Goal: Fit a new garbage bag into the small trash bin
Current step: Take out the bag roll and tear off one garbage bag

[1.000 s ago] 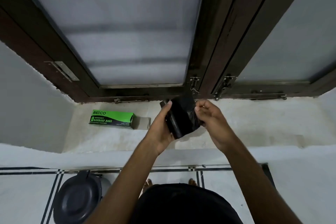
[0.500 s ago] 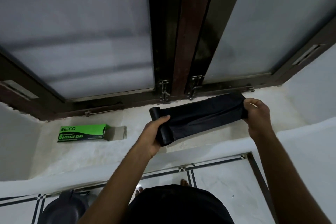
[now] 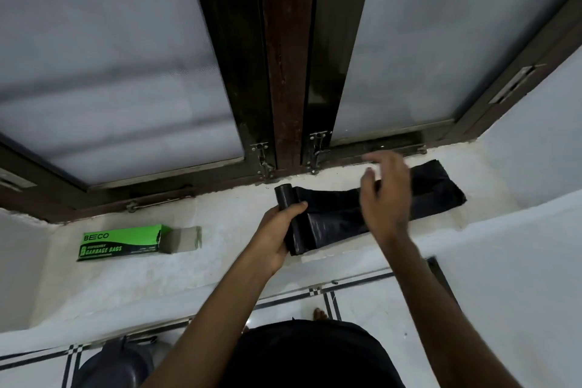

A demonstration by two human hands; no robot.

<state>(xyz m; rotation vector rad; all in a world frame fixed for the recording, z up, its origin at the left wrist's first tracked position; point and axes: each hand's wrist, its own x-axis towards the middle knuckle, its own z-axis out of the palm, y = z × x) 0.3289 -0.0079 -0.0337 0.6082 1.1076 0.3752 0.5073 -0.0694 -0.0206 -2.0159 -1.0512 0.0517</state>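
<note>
My left hand (image 3: pixel 277 231) grips a black roll of garbage bags (image 3: pixel 287 198) over the white window sill (image 3: pixel 220 261). One black bag (image 3: pixel 441 195) is unrolled from it and lies flat on the sill, stretching to the right. My right hand (image 3: pixel 385 195) hovers over the middle of that unrolled bag, blurred, fingers apart and holding nothing. The dark grey small trash bin (image 3: pixel 113 365) stands on the floor at the lower left, partly cut off by the frame edge.
A green and black garbage bag box (image 3: pixel 121 242) lies on the sill to the left with its end flap open. Dark-framed windows with latches (image 3: pixel 261 161) rise behind the sill. White tiled floor (image 3: pixel 378 299) with black lines is below.
The bag was pulled out rightward from the roll. My right hand has let go of its far end and moved back left over the bag, which now lies on the sill.
</note>
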